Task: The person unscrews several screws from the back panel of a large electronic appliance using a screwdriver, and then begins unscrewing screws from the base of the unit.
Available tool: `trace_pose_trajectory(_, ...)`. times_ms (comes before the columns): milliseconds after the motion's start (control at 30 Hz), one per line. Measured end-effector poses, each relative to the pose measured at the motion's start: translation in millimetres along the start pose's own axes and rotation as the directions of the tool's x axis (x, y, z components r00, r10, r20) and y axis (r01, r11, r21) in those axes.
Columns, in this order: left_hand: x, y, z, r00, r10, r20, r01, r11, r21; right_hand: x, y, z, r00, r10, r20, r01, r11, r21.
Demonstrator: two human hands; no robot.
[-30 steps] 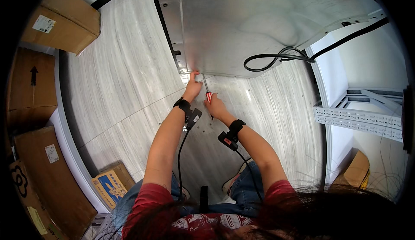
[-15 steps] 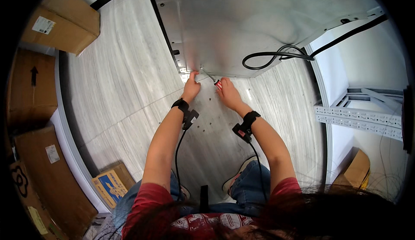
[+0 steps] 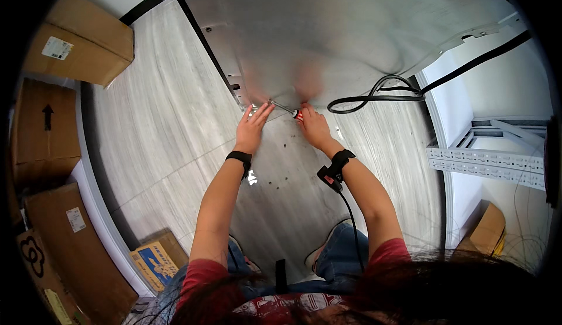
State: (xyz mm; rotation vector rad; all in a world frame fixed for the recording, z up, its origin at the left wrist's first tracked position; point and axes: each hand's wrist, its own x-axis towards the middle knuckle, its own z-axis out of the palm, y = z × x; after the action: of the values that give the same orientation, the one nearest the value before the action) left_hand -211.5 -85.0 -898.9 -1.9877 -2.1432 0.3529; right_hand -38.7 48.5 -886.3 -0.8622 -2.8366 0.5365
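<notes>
My right hand (image 3: 317,130) is closed around the red handle of a screwdriver (image 3: 283,108). Its metal shaft points left, and the tip meets the lower edge of a large silver metal panel (image 3: 304,38). Beside that tip, my left hand (image 3: 251,130) has its fingers stretched toward the panel's bottom left corner, with the fingertips at the metal. Whether those fingertips touch a screw there is too small to tell. Several small dark bits, perhaps screws (image 3: 285,146), lie on the floor between my forearms.
A looped black cable (image 3: 374,98) hangs against the panel on the right. Cardboard boxes (image 3: 82,38) line the left side, and a smaller box (image 3: 155,260) stands near my left leg. White perforated metal rails (image 3: 486,164) jut in at the right. Grey wood-look flooring (image 3: 158,120) lies underneath.
My left hand has turned and its fingers have straightened beside the screwdriver tip. The screwdriver lies flatter, its handle a little further right. The view has shifted slightly against the panel.
</notes>
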Motion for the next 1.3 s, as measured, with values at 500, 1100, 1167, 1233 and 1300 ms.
trace_pose_trajectory(500,5.9,9.0,8.0,0.985,-0.046,0.165,0.016,0.984,0.175,-45.3,-24.4,29.9,0.918,0.25,0.307,-0.33,0.913,0.241)
trace_pose_trajectory(1100,5.2,9.2,19.2,0.998,-0.041,0.043,0.037,0.995,0.093,-23.3,-47.8,63.7,0.855,0.376,0.358,-0.494,0.801,0.338)
trace_pose_trajectory(1167,4.3,7.7,21.4,0.996,-0.043,-0.073,0.045,0.999,0.023,-22.5,-53.8,66.5,0.858,0.378,0.349,-0.496,0.786,0.369)
trace_pose_trajectory(1233,0.6,5.5,13.0,0.993,-0.014,-0.119,0.007,0.998,-0.058,-20.9,-63.2,65.0,0.858,0.391,0.334,-0.508,0.74,0.44)
trace_pose_trajectory(1300,-2.4,2.5,0.3,0.993,0.047,-0.108,-0.062,0.988,-0.143,-17.7,-70.8,63.9,0.842,0.42,0.338,-0.538,0.696,0.476)
